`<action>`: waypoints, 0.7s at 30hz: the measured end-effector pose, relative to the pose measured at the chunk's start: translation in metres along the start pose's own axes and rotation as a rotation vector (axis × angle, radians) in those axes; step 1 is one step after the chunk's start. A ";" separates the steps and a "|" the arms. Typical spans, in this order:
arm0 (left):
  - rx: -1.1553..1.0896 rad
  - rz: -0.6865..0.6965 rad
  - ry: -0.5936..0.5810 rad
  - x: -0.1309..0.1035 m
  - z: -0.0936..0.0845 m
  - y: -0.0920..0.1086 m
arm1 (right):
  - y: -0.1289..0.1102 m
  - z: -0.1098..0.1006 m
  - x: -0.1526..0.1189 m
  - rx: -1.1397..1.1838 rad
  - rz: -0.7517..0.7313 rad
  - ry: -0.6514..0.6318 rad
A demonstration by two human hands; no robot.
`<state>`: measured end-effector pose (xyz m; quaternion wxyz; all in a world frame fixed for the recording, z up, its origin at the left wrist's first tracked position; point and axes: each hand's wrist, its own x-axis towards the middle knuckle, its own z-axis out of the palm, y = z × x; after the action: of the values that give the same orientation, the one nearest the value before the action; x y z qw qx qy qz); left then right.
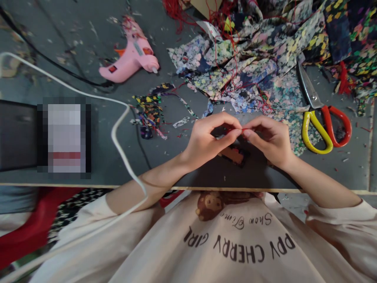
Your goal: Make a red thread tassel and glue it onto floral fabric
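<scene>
My left hand and my right hand meet fingertip to fingertip above the table. Each pinches thumb against forefinger on a thin red thread, of which only a short bit shows between them. Below the hands lies a small brown piece with dark, patterned edges, partly covered by my left hand. Right of my right hand rest scissors with one yellow and one red handle, their blades pointing away. Floral fabric scraps are heaped beyond both hands.
A pink glue gun lies at the upper left, its black cord running left. A white cable crosses the table and my left forearm. Small cut scraps lie left of my hands. Red threads tangle at the back. A blurred-out phone-like screen sits left.
</scene>
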<state>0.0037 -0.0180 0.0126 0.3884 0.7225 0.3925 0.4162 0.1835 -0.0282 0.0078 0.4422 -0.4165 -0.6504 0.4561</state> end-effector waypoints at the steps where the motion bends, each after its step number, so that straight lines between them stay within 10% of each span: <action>1: 0.010 0.001 -0.002 0.000 0.000 0.000 | 0.000 0.000 0.000 -0.006 -0.010 -0.001; 21: 0.185 0.150 0.019 0.001 -0.004 -0.004 | 0.000 -0.001 0.002 -0.239 -0.197 -0.073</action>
<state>-0.0004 -0.0146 0.0111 0.2843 0.7785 0.3777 0.4129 0.1840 -0.0263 0.0086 0.4080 -0.3837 -0.7533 0.3446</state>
